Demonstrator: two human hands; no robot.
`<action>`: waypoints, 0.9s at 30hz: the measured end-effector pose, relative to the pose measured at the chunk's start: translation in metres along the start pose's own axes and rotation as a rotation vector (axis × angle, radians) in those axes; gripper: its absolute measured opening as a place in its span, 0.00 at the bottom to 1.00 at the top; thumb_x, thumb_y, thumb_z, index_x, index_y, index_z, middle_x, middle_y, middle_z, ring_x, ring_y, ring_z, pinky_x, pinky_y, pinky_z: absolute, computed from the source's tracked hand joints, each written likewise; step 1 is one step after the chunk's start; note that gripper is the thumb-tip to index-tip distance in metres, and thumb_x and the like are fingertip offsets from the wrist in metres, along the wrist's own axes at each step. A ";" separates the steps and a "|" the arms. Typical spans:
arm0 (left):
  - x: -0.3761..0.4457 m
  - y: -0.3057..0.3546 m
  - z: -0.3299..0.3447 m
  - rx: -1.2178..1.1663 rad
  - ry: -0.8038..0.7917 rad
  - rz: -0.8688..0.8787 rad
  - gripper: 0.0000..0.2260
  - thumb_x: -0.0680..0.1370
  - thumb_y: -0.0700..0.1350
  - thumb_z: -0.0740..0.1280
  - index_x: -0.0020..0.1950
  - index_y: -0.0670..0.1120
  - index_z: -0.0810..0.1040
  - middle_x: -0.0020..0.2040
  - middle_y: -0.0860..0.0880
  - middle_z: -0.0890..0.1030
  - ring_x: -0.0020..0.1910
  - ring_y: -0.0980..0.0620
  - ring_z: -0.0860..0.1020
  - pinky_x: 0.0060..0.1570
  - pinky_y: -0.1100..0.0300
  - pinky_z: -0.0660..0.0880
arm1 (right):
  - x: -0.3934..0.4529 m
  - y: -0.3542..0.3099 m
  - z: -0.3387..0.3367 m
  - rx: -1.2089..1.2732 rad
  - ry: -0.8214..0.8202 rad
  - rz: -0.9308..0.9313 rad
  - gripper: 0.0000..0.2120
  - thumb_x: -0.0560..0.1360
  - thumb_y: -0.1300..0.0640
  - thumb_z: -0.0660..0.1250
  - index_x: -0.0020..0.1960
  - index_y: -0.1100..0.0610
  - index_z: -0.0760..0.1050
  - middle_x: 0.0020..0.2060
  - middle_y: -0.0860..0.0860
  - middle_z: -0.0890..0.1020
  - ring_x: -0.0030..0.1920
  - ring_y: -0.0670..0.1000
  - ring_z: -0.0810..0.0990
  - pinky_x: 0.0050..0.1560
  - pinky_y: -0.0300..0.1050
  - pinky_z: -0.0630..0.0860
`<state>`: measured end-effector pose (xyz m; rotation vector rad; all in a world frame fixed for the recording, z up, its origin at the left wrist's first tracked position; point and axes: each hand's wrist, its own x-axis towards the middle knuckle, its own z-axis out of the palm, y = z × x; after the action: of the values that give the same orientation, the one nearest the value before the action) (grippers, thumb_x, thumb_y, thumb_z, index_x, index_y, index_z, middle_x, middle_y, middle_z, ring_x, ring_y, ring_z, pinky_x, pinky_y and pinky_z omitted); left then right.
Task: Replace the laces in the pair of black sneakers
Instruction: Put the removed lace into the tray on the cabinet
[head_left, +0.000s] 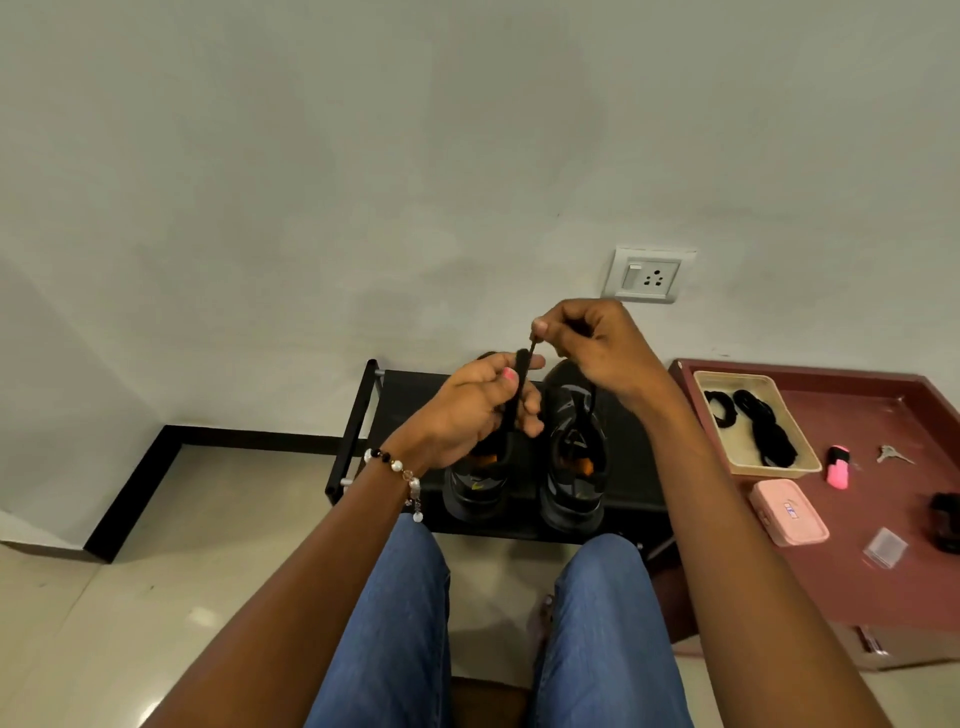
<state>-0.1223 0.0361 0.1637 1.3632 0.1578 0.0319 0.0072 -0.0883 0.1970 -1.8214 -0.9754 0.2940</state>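
Both hands are raised in the middle of the frame, above the shoes, working one black lace (517, 389). Left hand (480, 402), just left of centre with a beaded bracelet (397, 467) at the wrist, has its fingers curled round a bunched length of the lace and grips it firmly. Right hand (592, 345), slightly higher and to the right, pinches the lace's thin tip between thumb and forefinger; the other fingers are curled in, holding nothing that can be made out.

By my reading the lace is light, limp and a little slick, so it will sag and twist unless kept taut between the two grips. Its stiff tip looks like the best place to hold for threading, with the other hand close behind to steer.

Below the hands, at centre, the two sneakers (571, 457) stand side by side on a low black rack (363, 415). They seem soft in the upper and firm in the sole, light enough to steady by the tongue or collar. Whether any lace is in their eyelets is hard to tell.

At right, on a maroon table (857, 571), a cream tray (748, 470) holds more black laces (769, 431).
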 end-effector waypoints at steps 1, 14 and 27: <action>-0.002 0.002 0.003 -0.075 -0.036 0.008 0.15 0.85 0.39 0.50 0.68 0.36 0.69 0.37 0.46 0.75 0.32 0.50 0.75 0.47 0.52 0.77 | 0.001 0.004 0.001 0.029 0.026 0.019 0.09 0.78 0.54 0.68 0.42 0.58 0.82 0.30 0.42 0.79 0.32 0.42 0.73 0.39 0.41 0.70; 0.010 -0.004 -0.007 -0.228 0.277 0.104 0.14 0.85 0.39 0.51 0.69 0.41 0.65 0.49 0.44 0.81 0.44 0.49 0.82 0.50 0.56 0.80 | -0.049 0.025 0.038 -0.129 -0.315 0.054 0.09 0.81 0.57 0.64 0.46 0.60 0.79 0.30 0.45 0.77 0.30 0.41 0.75 0.36 0.36 0.69; -0.009 -0.011 0.015 -0.356 -0.097 0.050 0.15 0.83 0.46 0.53 0.61 0.38 0.73 0.31 0.49 0.66 0.25 0.57 0.62 0.32 0.61 0.70 | -0.020 0.017 0.002 0.175 0.080 0.117 0.08 0.78 0.58 0.68 0.46 0.62 0.82 0.32 0.57 0.78 0.33 0.53 0.73 0.38 0.49 0.71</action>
<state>-0.1296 0.0183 0.1572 1.0105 0.0331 0.0342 0.0012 -0.1045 0.1766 -1.7187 -0.7651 0.3637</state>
